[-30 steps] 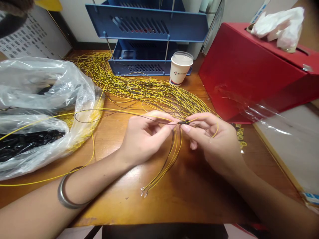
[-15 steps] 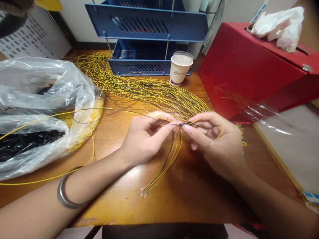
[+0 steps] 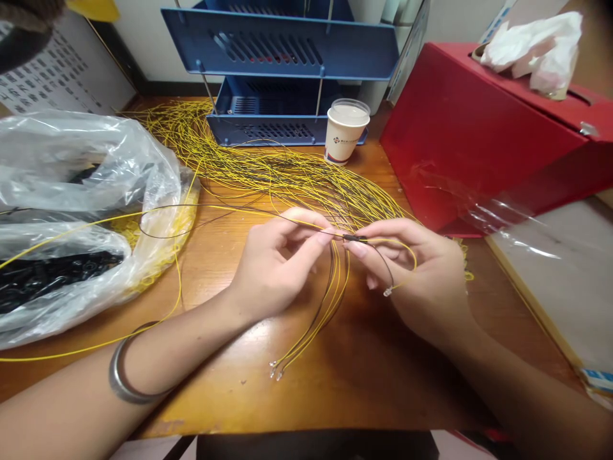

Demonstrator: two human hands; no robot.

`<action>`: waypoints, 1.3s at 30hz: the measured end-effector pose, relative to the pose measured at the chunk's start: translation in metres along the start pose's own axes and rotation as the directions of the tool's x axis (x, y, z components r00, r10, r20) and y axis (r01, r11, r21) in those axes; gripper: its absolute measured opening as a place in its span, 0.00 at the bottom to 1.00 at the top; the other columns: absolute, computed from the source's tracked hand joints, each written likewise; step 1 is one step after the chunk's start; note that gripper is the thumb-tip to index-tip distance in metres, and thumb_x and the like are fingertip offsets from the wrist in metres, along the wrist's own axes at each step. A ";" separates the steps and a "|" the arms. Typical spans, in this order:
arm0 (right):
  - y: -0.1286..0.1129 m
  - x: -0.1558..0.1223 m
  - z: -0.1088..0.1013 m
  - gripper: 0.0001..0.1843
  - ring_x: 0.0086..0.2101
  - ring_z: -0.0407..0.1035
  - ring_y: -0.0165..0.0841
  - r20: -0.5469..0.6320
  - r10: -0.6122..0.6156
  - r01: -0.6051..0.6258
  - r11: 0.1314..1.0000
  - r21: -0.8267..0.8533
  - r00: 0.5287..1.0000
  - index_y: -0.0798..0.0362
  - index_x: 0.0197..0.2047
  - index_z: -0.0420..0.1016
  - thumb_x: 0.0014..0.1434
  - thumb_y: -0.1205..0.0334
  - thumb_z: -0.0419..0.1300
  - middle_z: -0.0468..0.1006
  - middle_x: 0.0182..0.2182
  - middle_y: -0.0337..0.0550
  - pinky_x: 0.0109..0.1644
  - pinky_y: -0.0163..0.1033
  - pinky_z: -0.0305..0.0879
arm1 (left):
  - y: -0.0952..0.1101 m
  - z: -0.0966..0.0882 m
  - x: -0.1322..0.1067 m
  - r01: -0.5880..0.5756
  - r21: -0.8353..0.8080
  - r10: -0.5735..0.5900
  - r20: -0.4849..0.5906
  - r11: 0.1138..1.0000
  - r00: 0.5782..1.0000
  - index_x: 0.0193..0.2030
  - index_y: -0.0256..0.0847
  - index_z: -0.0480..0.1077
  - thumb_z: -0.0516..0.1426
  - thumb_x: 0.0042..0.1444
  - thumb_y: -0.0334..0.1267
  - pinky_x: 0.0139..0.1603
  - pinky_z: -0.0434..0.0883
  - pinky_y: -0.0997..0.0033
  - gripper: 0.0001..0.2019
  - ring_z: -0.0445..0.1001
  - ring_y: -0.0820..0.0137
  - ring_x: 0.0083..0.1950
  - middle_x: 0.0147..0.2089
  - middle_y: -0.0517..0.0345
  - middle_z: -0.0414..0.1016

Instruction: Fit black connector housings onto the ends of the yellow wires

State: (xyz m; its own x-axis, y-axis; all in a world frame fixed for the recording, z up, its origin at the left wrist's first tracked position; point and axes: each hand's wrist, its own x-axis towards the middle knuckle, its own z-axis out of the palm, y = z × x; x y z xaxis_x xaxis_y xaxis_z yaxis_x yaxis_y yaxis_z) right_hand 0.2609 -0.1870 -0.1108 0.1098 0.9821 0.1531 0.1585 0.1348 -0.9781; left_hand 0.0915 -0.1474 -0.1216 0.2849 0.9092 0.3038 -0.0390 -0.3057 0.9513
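Observation:
Between finger and thumb, my left hand (image 3: 282, 259) pinches a pair of thin wires, one yellow and one black, that run off to the left. My right hand (image 3: 412, 275) grips a small black sleeve (image 3: 355, 238) through which the wires pass. From the sleeve, the yellow and black ends loop over my right hand to a small clear connector (image 3: 387, 291). Below both hands, several loose wires (image 3: 330, 313) hang onto the table and end in clear connectors (image 3: 276, 370). A long bundle of yellow and black wires (image 3: 287, 172) lies just behind the hands.
On the left sits a clear plastic bag (image 3: 163, 172) with black parts (image 3: 52, 275) and yellow pieces inside. A blue tray rack (image 3: 287, 48) stands at the back beside a paper cup (image 3: 347, 134). A red box (image 3: 469, 140) with tissue on top is at the right.
The black wire end and clear connector now show over my right hand, with the yellow loop shifted. The black sleeve is more exposed between the hands. Both hands have hardly moved.

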 end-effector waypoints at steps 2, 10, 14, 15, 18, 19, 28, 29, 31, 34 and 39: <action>0.000 0.001 0.001 0.10 0.17 0.63 0.22 -0.012 -0.009 0.009 1.000 0.000 1.000 0.51 0.36 0.78 0.50 0.66 0.72 0.76 0.23 0.34 0.17 0.28 0.58 | 0.000 0.000 0.000 0.007 -0.034 -0.007 -0.010 0.999 1.000 0.38 0.38 0.69 0.59 0.61 0.32 0.18 0.68 0.84 0.02 0.72 0.79 0.20 0.23 0.65 0.75; -0.002 0.001 0.002 0.11 0.17 0.62 0.22 -0.068 -0.027 0.026 1.000 -0.010 0.997 0.52 0.35 0.79 0.49 0.64 0.74 0.77 0.23 0.36 0.17 0.29 0.58 | -0.004 -0.003 -0.001 0.011 -0.077 -0.015 -0.050 0.997 0.999 0.42 0.40 0.65 0.58 0.64 0.37 0.18 0.67 0.81 0.05 0.70 0.78 0.18 0.24 0.65 0.75; -0.002 0.000 0.001 0.09 0.17 0.63 0.23 -0.088 -0.036 0.032 0.998 -0.051 0.995 0.51 0.36 0.79 0.51 0.64 0.72 0.79 0.26 0.38 0.17 0.30 0.60 | -0.003 -0.004 0.000 -0.006 -0.079 0.001 -0.064 0.997 0.998 0.41 0.41 0.63 0.57 0.64 0.40 0.20 0.68 0.79 0.07 0.70 0.78 0.18 0.28 0.62 0.78; -0.003 0.000 0.001 0.08 0.17 0.64 0.23 -0.092 -0.038 0.033 0.997 -0.063 0.995 0.51 0.36 0.79 0.52 0.64 0.71 0.79 0.26 0.38 0.17 0.30 0.62 | -0.003 -0.004 0.000 -0.008 -0.081 0.003 -0.065 0.997 0.998 0.41 0.41 0.62 0.57 0.64 0.40 0.20 0.69 0.78 0.08 0.70 0.78 0.19 0.29 0.61 0.79; -0.003 0.000 0.001 0.07 0.17 0.65 0.24 -0.102 -0.046 0.037 0.996 -0.085 0.994 0.51 0.36 0.78 0.53 0.65 0.70 0.79 0.25 0.38 0.18 0.31 0.62 | -0.003 -0.004 0.001 -0.004 -0.092 -0.002 -0.062 0.996 0.998 0.42 0.42 0.60 0.57 0.64 0.42 0.21 0.69 0.77 0.09 0.75 0.75 0.22 0.31 0.58 0.80; -0.003 0.000 0.001 0.07 0.17 0.64 0.24 -0.103 -0.048 0.039 0.995 -0.088 0.994 0.51 0.36 0.78 0.53 0.64 0.70 0.79 0.25 0.37 0.17 0.31 0.61 | -0.003 -0.004 0.002 -0.001 -0.096 -0.005 -0.063 0.995 0.998 0.42 0.42 0.60 0.57 0.64 0.42 0.21 0.68 0.78 0.09 0.77 0.73 0.25 0.30 0.58 0.80; -0.003 0.001 0.001 0.07 0.16 0.64 0.23 -0.111 -0.061 0.049 0.993 -0.104 0.992 0.52 0.36 0.78 0.54 0.63 0.70 0.78 0.25 0.37 0.17 0.30 0.61 | -0.002 -0.005 0.001 -0.020 -0.072 0.019 -0.018 0.997 1.000 0.41 0.40 0.63 0.59 0.62 0.40 0.25 0.70 0.78 0.09 0.79 0.72 0.31 0.33 0.55 0.80; -0.002 0.001 0.001 0.07 0.17 0.64 0.23 -0.103 -0.054 0.043 0.994 -0.101 0.993 0.52 0.36 0.78 0.54 0.63 0.70 0.79 0.25 0.38 0.17 0.30 0.61 | -0.002 -0.005 0.001 -0.004 -0.049 0.005 0.008 0.999 1.000 0.40 0.39 0.64 0.60 0.61 0.40 0.26 0.70 0.77 0.09 0.77 0.73 0.30 0.34 0.54 0.80; -0.002 0.001 0.001 0.08 0.18 0.64 0.23 -0.067 -0.038 0.032 0.996 -0.087 0.997 0.52 0.36 0.79 0.53 0.62 0.71 0.79 0.26 0.38 0.18 0.30 0.62 | -0.001 -0.005 0.000 0.040 0.006 -0.040 0.070 0.999 0.997 0.37 0.38 0.67 0.62 0.59 0.41 0.25 0.69 0.76 0.10 0.73 0.75 0.26 0.32 0.56 0.79; 0.000 -0.001 0.000 0.10 0.20 0.67 0.25 0.013 -0.022 0.022 0.998 -0.065 1.000 0.51 0.37 0.79 0.51 0.61 0.72 0.79 0.27 0.38 0.19 0.30 0.64 | -0.001 -0.005 -0.001 0.050 0.084 -0.064 0.176 0.995 0.982 0.32 0.38 0.70 0.59 0.62 0.44 0.26 0.67 0.75 0.12 0.70 0.75 0.24 0.25 0.60 0.73; 0.002 -0.002 0.000 0.10 0.19 0.66 0.25 0.029 -0.035 0.037 0.995 -0.094 0.999 0.51 0.37 0.79 0.52 0.61 0.72 0.79 0.26 0.39 0.20 0.30 0.63 | -0.001 -0.007 -0.001 -0.058 0.205 0.014 0.211 0.977 0.977 0.26 0.37 0.72 0.51 0.69 0.41 0.33 0.68 0.75 0.20 0.73 0.74 0.29 0.26 0.58 0.74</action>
State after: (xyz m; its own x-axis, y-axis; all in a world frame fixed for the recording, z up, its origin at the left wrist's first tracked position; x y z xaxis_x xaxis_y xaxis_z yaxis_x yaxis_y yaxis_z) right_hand 0.2613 -0.1888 -0.1134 0.0753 0.9803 0.1826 0.2541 0.1582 -0.9542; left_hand 0.0846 -0.1461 -0.1227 0.4803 0.8244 0.2993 0.1414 -0.4096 0.9012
